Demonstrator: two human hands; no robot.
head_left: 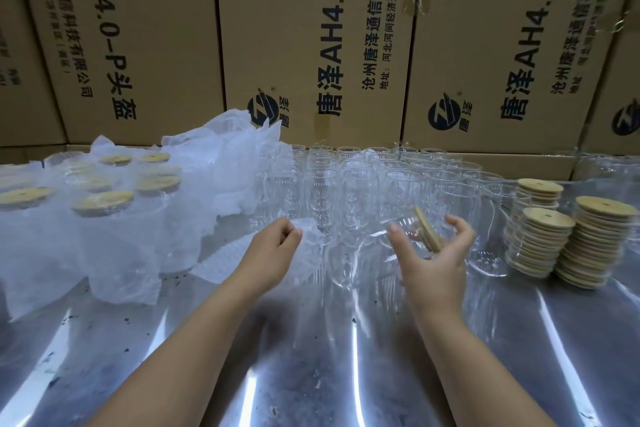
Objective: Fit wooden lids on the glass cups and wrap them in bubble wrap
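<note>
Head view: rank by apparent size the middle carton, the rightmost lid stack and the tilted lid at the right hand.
1. Middle carton
2. Rightmost lid stack
3. Tilted lid, seen nearly edge-on

wrapped cups (104, 219) left, bare cups (363, 181) centre, lid stacks (568, 239) right, boxes (311, 39) behind

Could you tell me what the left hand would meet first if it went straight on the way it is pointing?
Probably the front row of empty clear glass cups; the left hand, pinching a sheet of clear bubble wrap, points at them, though depth is unclear.
</note>
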